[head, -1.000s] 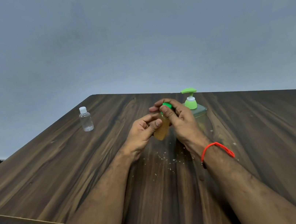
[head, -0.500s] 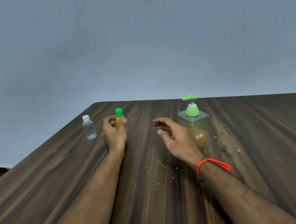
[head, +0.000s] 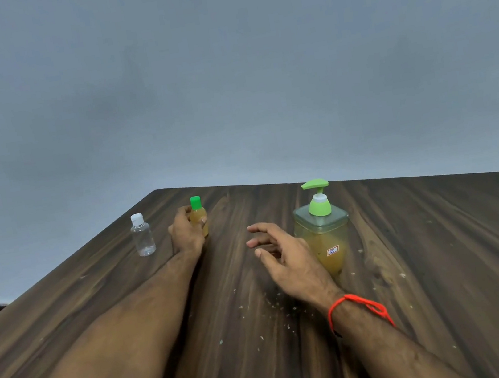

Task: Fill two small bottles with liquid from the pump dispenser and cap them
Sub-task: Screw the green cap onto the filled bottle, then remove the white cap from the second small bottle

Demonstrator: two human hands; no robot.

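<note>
Dark wooden table point(head: 446, 256), one bottle filled and capped.
Left hand point(head: 187, 232) grips the green-capped bottle point(head: 198, 217) upright beside the clear bottle point(head: 142, 235); right hand point(head: 284, 255) hovers spread near the pump dispenser point(head: 322, 226). Next, probably uncapping the clear one.

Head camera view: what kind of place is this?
Hard to say; probably a plain indoor room. A dark wooden table stands against a bare grey wall, holding only a pump dispenser and two small bottles.

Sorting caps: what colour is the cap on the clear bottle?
White cap, seen in the head view.
</note>
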